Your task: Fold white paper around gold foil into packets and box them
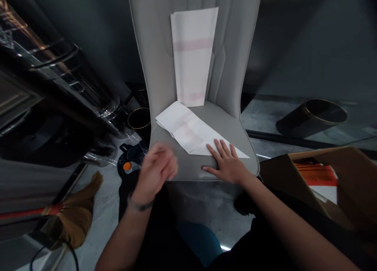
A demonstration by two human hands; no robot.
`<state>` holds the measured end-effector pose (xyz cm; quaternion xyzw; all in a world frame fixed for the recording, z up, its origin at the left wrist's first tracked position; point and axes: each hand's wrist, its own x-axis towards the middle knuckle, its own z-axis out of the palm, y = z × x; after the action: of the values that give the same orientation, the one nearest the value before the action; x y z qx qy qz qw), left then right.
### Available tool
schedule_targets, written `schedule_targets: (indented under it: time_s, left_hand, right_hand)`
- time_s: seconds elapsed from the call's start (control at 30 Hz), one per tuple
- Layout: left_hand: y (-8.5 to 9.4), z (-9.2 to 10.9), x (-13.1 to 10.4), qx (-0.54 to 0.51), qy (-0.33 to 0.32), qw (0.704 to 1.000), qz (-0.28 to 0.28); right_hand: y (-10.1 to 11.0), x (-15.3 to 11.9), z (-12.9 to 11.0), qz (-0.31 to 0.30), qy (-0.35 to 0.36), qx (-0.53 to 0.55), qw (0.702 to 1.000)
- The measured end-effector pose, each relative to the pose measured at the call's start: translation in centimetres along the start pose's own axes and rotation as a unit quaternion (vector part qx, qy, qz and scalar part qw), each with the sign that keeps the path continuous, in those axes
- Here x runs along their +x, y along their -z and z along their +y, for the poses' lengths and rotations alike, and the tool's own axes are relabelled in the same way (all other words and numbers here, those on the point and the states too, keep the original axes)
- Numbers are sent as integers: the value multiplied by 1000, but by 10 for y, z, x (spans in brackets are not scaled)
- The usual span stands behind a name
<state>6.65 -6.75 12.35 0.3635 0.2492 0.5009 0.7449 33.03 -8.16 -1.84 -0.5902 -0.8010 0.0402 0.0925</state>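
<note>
A folded white paper [188, 127] with faint pinkish bands lies on the grey seat, tapering to a point at the right. My right hand [225, 159] rests flat on its lower right part, fingers spread. Blurred by motion, my left hand [159, 167] is raised over the seat's front left edge, apart from the paper; its fingers look curled, but whether they hold anything is hidden. Another folded white paper [193, 55] with pink bands stands upright against the chair's backrest.
The grey chair [238, 39] stands in front of me. An open cardboard box [294, 176] with orange and white items is at the right. Black bins [312, 118] [139, 118] stand on both sides. A broom [79, 212] and a dark bag [125, 155] are at the left.
</note>
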Motion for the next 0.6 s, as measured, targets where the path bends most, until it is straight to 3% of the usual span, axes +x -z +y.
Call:
schedule_targets:
  time_s: [0.2,0.33,0.6]
  left_hand:
    - [28,-38,28,-87,111,988,54]
    - [38,-37,27,-124,122,983,50]
    - [42,-39,30,-116,138,982,53]
  right_hand:
    - [-2,0,-1,5,0,6,1000]
    - [0,0,-2,4,-2,11,1000]
    - [17,8,-4,6,-27,26,999]
